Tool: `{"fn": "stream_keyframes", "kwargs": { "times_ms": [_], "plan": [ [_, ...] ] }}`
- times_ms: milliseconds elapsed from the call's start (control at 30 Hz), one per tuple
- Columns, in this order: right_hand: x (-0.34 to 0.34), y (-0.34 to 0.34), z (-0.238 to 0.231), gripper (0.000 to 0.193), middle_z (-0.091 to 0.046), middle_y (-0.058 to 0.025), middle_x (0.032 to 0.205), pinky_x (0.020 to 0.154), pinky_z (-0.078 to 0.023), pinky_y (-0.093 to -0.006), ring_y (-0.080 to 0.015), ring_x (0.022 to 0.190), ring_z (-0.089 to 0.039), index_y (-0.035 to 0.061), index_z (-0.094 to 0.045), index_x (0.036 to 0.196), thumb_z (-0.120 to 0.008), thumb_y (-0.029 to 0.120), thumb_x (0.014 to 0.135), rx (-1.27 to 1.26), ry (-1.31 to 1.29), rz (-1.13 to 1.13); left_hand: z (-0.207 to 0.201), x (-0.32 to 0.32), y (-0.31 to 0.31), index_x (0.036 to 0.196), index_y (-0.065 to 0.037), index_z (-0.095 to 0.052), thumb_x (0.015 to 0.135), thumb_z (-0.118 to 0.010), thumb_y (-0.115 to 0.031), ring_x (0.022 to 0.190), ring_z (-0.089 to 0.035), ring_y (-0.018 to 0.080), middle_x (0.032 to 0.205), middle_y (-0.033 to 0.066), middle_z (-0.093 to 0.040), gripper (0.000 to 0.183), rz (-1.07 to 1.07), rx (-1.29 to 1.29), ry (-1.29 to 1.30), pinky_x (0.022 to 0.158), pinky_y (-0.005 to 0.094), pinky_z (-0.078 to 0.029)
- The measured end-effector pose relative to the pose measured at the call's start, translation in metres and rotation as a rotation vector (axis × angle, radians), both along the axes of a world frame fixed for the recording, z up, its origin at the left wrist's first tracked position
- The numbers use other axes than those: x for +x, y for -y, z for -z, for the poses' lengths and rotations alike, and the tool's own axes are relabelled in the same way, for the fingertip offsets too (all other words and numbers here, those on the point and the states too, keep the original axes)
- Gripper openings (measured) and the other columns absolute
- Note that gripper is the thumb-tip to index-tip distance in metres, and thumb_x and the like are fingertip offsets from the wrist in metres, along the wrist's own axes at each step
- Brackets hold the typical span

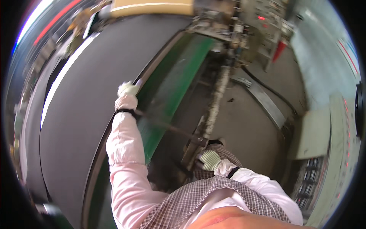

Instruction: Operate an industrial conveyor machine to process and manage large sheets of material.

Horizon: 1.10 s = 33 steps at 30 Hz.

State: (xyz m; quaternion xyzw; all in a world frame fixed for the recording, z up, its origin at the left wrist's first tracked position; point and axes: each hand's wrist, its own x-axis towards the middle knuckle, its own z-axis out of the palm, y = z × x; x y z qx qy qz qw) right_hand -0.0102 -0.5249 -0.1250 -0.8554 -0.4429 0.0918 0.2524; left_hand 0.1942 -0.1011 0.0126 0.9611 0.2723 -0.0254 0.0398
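My left hand (129, 88), in a pale knit glove, reaches forward to the right edge of a wide dark grey sheet (84, 87) on the machine. Its fingers look bunched at that edge; motion blur hides what is between them. A green strip (179, 84) runs alongside, just right of this hand. Close to my waist, my right hand (209, 159) wears a striped pale glove and is curled closed beside the machine's worn side rail (213, 110). Something dark shows at its fingers, too unclear to name.
A tan roll (152, 7) lies across the far end of the sheet. On the floor to the right are a metal channel (265, 103) and a black hose (268, 89). A pale control cabinet (314, 133) with red lights stands at the right.
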Motion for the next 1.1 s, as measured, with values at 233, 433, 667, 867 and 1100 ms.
{"fn": "stream_keyframes", "kwargs": {
  "times_ms": [233, 433, 667, 867, 1100],
  "plan": [
    [0.003, -0.001, 0.001, 0.024, -0.06, -0.0164, 0.067, 0.055, -0.05, -0.0476, -0.036, 0.061, -0.061, 0.0064, -0.06, 0.084, -0.061, 0.03, 0.082, 0.03, -0.007, 0.013, 0.025, 0.023, -0.014, 0.13, -0.008, -0.053, 0.088, -0.055, -0.057, 0.121, -0.052, 0.0323, 0.127, 0.0153, -0.059, 0.065, 0.147, -0.485, 0.233, 0.102, 0.0385, -0.039],
    [-0.003, -0.01, -0.012, 0.026, -0.061, -0.0176, 0.068, 0.061, -0.05, -0.0483, -0.0375, 0.065, -0.061, 0.0049, -0.063, 0.084, -0.061, 0.03, 0.081, 0.096, 0.007, -0.025, 0.098, -0.114, -0.177, 0.137, -0.008, -0.047, 0.098, -0.035, -0.042, 0.133, -0.037, 0.0323, 0.142, 0.0149, -0.043, 0.052, 0.452, 0.035, 0.257, 0.111, 0.0392, -0.029],
    [-0.003, 0.006, 0.002, 0.025, -0.061, -0.0173, 0.069, 0.062, -0.05, -0.0482, -0.0373, 0.067, -0.061, 0.0037, -0.062, 0.081, -0.062, 0.029, 0.079, 0.13, 0.042, 0.067, 0.079, -0.398, -0.219, 0.14, -0.01, -0.044, 0.096, -0.033, -0.055, 0.136, -0.035, 0.0303, 0.146, 0.0155, -0.04, 0.064, -0.365, -0.144, 0.172, 0.113, 0.0395, -0.026],
    [-0.006, 0.0, -0.003, 0.024, -0.062, -0.0174, 0.074, 0.065, -0.05, -0.0498, -0.038, 0.071, -0.061, 0.0059, -0.061, 0.08, -0.059, 0.03, 0.081, 0.039, 0.049, 0.066, 0.011, -0.488, -0.096, 0.143, -0.006, -0.039, 0.098, -0.031, -0.008, 0.137, -0.034, 0.0251, 0.147, 0.0134, -0.039, 0.045, -0.301, 0.083, 0.094, 0.115, 0.0357, -0.027],
    [-0.014, -0.005, 0.018, 0.021, -0.063, -0.0171, 0.081, 0.065, -0.049, -0.0488, -0.0378, 0.074, -0.061, 0.0064, -0.06, 0.082, -0.065, 0.026, 0.079, 0.075, 0.165, 0.1, 0.026, -0.381, -0.103, 0.118, -0.014, -0.064, 0.097, -0.028, -0.048, 0.111, -0.058, 0.0345, 0.119, 0.0135, -0.063, 0.053, -0.599, 0.101, 0.027, 0.093, 0.0482, -0.046]
  ]
}}
